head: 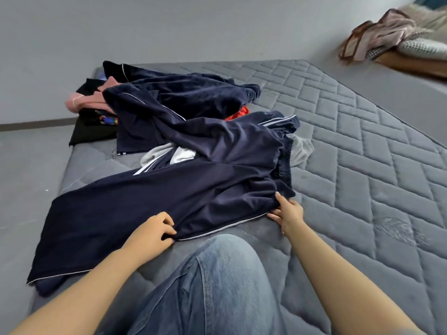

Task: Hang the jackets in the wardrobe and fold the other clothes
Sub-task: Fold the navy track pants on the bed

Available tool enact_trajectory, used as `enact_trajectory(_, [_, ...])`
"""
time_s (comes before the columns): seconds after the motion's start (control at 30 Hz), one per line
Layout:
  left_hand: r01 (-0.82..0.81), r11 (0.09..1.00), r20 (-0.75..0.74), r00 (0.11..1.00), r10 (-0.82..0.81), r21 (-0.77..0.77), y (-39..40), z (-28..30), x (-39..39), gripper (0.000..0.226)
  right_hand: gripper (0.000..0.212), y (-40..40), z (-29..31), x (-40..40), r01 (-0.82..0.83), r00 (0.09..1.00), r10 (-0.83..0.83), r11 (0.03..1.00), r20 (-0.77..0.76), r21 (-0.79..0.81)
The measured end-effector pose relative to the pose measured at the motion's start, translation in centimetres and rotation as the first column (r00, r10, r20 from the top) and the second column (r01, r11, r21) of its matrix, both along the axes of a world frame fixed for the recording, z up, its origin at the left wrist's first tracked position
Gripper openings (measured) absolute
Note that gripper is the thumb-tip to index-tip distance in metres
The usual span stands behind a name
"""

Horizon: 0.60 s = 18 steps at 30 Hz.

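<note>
Under navy trousers [169, 197], half-hidden white garment [180, 154].

Navy track pants [154, 209] were smooth knit cloth with a faint sheen, thin white piping along the seam, gathered elastic waistband. Second navy garment [183, 93] behind looked softer, velvety, matt. Mattress [362, 165] was grey quilted fabric, stitched in a brick pattern, matt. Jeans [217, 286] were faded blue denim, twill grain visible. Pink cloth [79, 101] looked fleecy. Wall [169, 25] was matt painted.
</note>
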<state>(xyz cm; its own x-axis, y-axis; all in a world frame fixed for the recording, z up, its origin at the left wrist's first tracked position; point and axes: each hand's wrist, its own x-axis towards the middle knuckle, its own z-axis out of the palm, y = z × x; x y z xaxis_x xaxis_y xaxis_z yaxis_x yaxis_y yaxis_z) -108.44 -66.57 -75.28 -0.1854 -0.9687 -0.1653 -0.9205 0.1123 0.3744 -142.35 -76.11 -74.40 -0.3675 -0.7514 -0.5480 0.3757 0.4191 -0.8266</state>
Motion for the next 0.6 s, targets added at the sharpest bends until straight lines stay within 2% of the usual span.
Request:
enact_trajectory(0.1, [0.026,0.992,-0.159,0.987,-0.005,0.128,0.3,0.4,-0.6,0.002,0.020,1.5,-1.3,-3.0,0.176,0.981,-0.179,0.983,-0.069,-0.049])
enact_trajectory(0.13, [0.060,0.984,-0.180,0.983,-0.029,0.170,0.3,0.5,-1.1,0.009,0.022,2.5,-1.9,-3.8,0.191,0.975,-0.196,0.980,-0.108,-0.054])
enact_trajectory(0.23, [0.089,0.965,-0.187,0.981,-0.043,0.247,-0.1,0.9,-2.3,0.016,0.028,4.6,-2.8,-5.6,0.085,0.968,-0.091,0.996,-0.232,-0.035])
enact_trajectory(0.33, [0.030,0.940,-0.312,0.947,0.083,0.340,-1.1,1.8,-2.7,0.009,0.033,4.5,-1.9,-5.9,0.049,0.962,-0.041,0.999,-0.270,0.022])
enact_trajectory(0.37, [-0.004,0.941,-0.343,0.930,0.128,0.339,-1.6,2.1,-2.6,0.009,0.038,4.1,-1.4,-5.9,0.061,0.938,-0.045,0.997,-0.344,0.036])
enact_trajectory(0.47, [-0.135,0.971,-0.364,0.910,0.200,0.196,-3.0,2.4,-1.9,0.019,0.050,3.0,0.5,-5.1,0.018,0.735,-0.011,1.000,-0.678,0.004])
enact_trajectory(0.53, [-0.149,0.984,-0.347,0.921,0.176,0.103,-4.4,2.1,-1.6,0.025,0.043,2.1,1.9,-3.7,-0.123,0.613,0.025,0.990,-0.790,-0.063])
enact_trajectory(0.6, [-0.182,0.979,-0.264,0.944,0.199,0.088,-6.1,1.6,-1.6,0.038,0.034,0.5,2.6,-2.0,-0.313,0.533,0.086,0.944,-0.842,-0.102])
